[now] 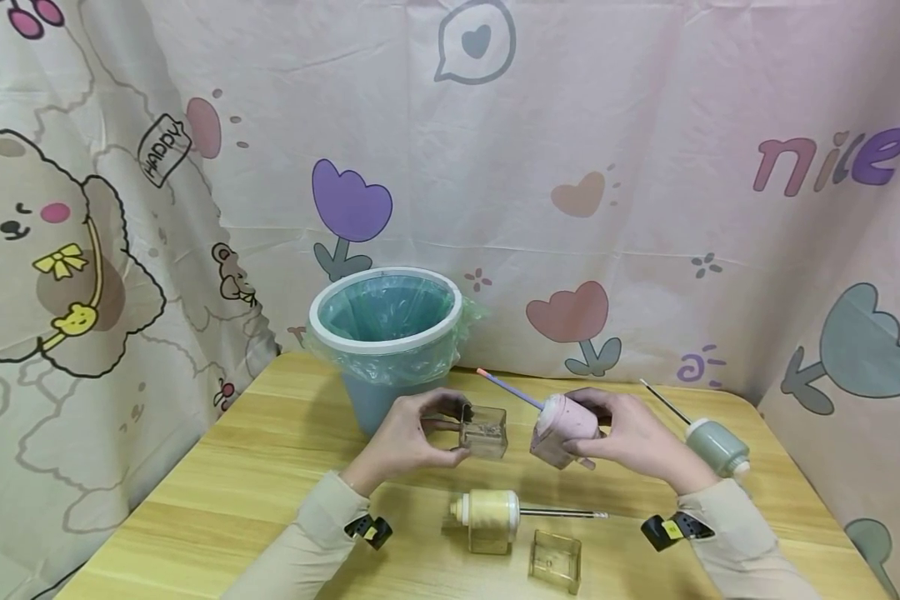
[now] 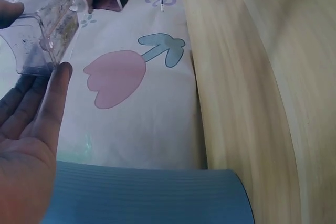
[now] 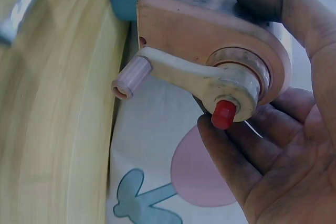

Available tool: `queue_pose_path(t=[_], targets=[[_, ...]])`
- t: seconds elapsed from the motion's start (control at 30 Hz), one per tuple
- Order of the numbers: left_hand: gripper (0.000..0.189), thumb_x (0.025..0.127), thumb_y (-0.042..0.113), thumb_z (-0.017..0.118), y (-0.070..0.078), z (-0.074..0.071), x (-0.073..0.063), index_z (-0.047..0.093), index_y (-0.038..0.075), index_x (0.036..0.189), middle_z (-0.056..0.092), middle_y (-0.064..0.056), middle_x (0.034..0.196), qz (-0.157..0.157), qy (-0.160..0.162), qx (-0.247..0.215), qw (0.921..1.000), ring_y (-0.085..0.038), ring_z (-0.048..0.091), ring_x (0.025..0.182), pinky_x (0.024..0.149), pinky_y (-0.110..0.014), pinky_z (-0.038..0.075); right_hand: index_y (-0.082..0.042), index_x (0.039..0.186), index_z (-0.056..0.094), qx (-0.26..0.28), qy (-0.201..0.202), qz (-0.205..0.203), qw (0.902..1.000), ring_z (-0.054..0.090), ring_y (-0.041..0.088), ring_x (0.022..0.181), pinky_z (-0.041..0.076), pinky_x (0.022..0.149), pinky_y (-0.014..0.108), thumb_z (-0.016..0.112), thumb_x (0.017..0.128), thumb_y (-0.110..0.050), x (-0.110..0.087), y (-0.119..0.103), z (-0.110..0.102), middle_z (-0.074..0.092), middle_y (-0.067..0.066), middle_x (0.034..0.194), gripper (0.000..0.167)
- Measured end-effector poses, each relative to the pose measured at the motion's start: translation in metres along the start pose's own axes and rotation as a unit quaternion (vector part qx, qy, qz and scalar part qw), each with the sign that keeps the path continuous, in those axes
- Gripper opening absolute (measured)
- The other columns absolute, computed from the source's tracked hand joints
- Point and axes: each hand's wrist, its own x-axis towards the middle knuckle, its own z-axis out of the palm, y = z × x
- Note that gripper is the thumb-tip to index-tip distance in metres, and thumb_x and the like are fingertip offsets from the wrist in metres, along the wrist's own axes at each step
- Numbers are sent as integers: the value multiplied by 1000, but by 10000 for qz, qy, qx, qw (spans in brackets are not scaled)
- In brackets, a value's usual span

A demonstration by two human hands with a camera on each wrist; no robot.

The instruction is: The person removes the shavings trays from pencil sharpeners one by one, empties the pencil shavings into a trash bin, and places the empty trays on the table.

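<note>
Hovering just left of the sharpener (image 1: 565, 429) gripped by the right hand (image 1: 633, 435), a clear box (image 1: 486, 433) is pinched by the left hand (image 1: 414, 435).

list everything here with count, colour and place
pink sharpener: one, pink and white, in right hand
yellow sharpener: one, yellow, on table
grey-green sharpener: one, grey-green, table's right side
pencils: three, purple, striped, dark, one per sharpener
held container: one, clear, in left hand
loose container: one, clear yellowish, beside yellow sharpener
bin: one, blue, white rim, table's back left
liner: one, translucent green, over bin's rim
table: one, wood-toned, under bin
printed cloth: count unclear, whitish, behind table
wrist cameras: two, black, on both wrists
sleeves: two, cream, both arms
hands: two, bare, above table
</note>
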Motion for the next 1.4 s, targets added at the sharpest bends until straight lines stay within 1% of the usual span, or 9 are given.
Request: queue_pose_path(t=[0.13, 0.3, 0.47, 0.67, 0.73, 0.9, 1.03, 1.23, 1.4], targets=[[58, 74, -4, 91, 1, -2, -2, 69, 1, 127, 76, -16, 119, 94, 31, -28, 9999, -25, 77, 111, 94, -34, 65, -2, 136, 68, 21, -34, 105, 9999, 73, 16, 98, 60, 77, 25, 91, 81, -33, 4, 10, -1, 78, 5, 110, 67], [57, 74, -4, 90, 2, -4, -4, 69, 0, 127, 76, -16, 118, 106, 63, -8, 9999, -24, 77, 111, 94, -34, 65, 0, 134, 68, -90, -23, 71, 9999, 70, 12, 92, 59, 75, 25, 91, 81, -30, 9, 24, -1, 78, 6, 109, 64], [57, 73, -5, 91, 4, -6, -7, 70, 0, 126, 77, -16, 116, 206, 179, 44, 9996, -24, 79, 106, 92, -41, 66, 2, 131, 70, -304, 14, 32, 9995, 68, 10, 88, 58, 75, 25, 90, 80, -25, 13, 37, -2, 78, 7, 107, 61], [57, 72, -5, 92, 5, -10, -9, 70, 2, 125, 78, -17, 113, 374, 262, 136, 9989, -25, 80, 101, 91, -41, 66, -3, 120, 74, -515, 85, 239, 9983, 66, 8, 82, 56, 72, 24, 90, 79, -26, 17, 48, -2, 77, 1, 98, 50], [57, 72, -5, 92, 5, -11, -9, 70, 0, 125, 79, -17, 113, 373, 273, 162, 9988, -24, 80, 100, 91, -41, 66, -3, 116, 75, -497, 81, 296, 9983, 66, 8, 81, 56, 71, 23, 90, 78, -26, 18, 51, -2, 77, 1, 96, 47], [57, 72, -5, 92, 5, -14, -10, 70, -1, 125, 79, -17, 113, 370, 313, 238, 9985, -22, 81, 99, 89, -45, 66, 1, 116, 74, -460, -9, 441, 9980, 66, 11, 81, 56, 71, 25, 88, 77, -22, 19, 56, -1, 77, 5, 98, 47], [57, 73, -5, 91, 5, -17, -11, 70, 1, 125, 79, -16, 113, 372, 344, 287, 9983, -21, 81, 98, 89, -41, 67, 2, 115, 74, -552, -38, 486, 9973, 65, 12, 81, 56, 71, 27, 87, 76, -19, 20, 61, 1, 77, 6, 97, 46], [57, 73, -4, 91, 6, -20, -12, 70, 2, 126, 79, -16, 113, 380, 380, 291, 9981, -22, 81, 98, 88, -34, 67, 2, 116, 74, -904, -17, 539, 9944, 63, 13, 79, 55, 70, 31, 87, 76, -23, 23, 65, 4, 77, 5, 94, 49], [56, 73, -5, 91, 6, -22, -13, 70, 1, 125, 79, -18, 113, 430, 396, 261, 9979, -24, 81, 97, 88, -39, 67, 4, 118, 72, -835, -188, 731, 9937, 64, 15, 77, 57, 69, 33, 87, 77, -25, 26, 62, 8, 75, 5, 91, 53]])
